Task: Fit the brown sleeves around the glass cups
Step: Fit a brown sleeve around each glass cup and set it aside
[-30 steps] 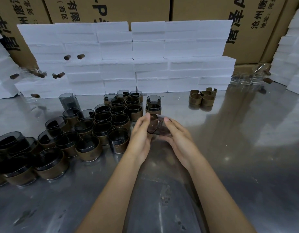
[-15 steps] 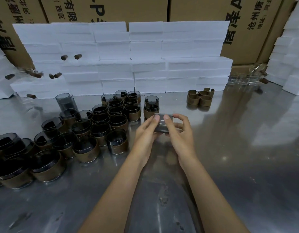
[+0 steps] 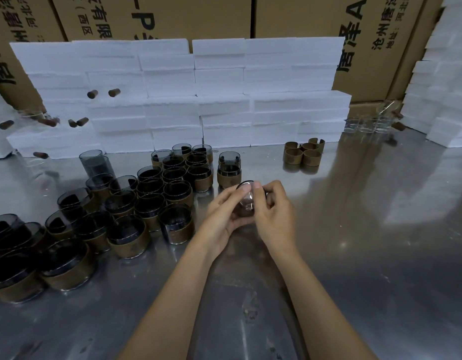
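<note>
Both hands hold one dark glass cup just above the metal table, near the centre of the view. My left hand cups it from the left and below; my right hand grips it from the right, thumbs meeting on its rim. The cup is tipped with its mouth toward me; whether a sleeve is on it I cannot tell. Several loose brown sleeves stand in a cluster at the back right. Many sleeved cups crowd the left side.
A wall of white foam blocks runs across the back, with cardboard boxes behind it. More foam is stacked at the right. Clear glasses stand at the back right. A tall unsleeved dark glass stands behind the cups. The steel table is bare on the right.
The cup has been turned in my hands from lying sideways to facing its mouth toward me. Both hands stay closed on it and have shifted slightly away from me.
</note>
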Motion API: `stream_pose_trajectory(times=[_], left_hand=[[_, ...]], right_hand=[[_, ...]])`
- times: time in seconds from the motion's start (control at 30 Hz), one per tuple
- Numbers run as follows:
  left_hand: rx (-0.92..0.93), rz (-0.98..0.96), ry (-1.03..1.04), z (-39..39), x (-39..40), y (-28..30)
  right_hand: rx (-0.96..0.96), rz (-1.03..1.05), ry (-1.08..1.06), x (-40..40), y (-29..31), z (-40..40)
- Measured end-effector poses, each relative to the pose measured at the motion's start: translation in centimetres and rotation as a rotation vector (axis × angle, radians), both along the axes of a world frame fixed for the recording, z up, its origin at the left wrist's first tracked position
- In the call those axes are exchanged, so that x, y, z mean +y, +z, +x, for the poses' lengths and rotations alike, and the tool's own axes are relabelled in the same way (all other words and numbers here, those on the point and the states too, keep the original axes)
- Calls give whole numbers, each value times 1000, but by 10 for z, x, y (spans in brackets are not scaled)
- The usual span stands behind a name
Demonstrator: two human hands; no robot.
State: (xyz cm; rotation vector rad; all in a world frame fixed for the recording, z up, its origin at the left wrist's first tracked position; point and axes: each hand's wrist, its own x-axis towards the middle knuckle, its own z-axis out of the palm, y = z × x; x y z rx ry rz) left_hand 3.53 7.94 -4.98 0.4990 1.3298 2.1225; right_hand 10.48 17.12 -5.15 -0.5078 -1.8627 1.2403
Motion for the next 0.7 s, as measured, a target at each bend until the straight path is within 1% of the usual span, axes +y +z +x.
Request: stream_pose_trajectory(times=[0.07, 0.17, 0.2, 0.27, 0.33, 0.43, 0.5, 0.6, 0.7], left_hand=[[-36, -25, -5, -4, 3, 2], [-133, -36, 46, -17, 13, 6], [-159, -14, 52, -23, 18, 6], [-183, 22, 35, -33, 26, 5], [-178, 44, -2, -39, 31, 3], [-168, 73, -69, -47, 34, -1], [-169, 73, -103, -51, 35, -2], [-179, 71, -111, -55, 38, -1], [-197, 79, -85, -57, 39, -1]], right_hand=[[-13, -65, -12, 11, -4, -7], [-69, -276, -91, 44, -6, -31], [-115, -282, -129, 60, -5, -40], [-278, -213, -171, 96, -1, -52], [-451, -111, -163, 133, 2, -59], [-636, 85, -224, 182, 2, -71], [-732, 160, -263, 206, 3, -82], [-797, 209, -293, 232, -1, -95], [-709, 191, -349, 240, -7, -103]])
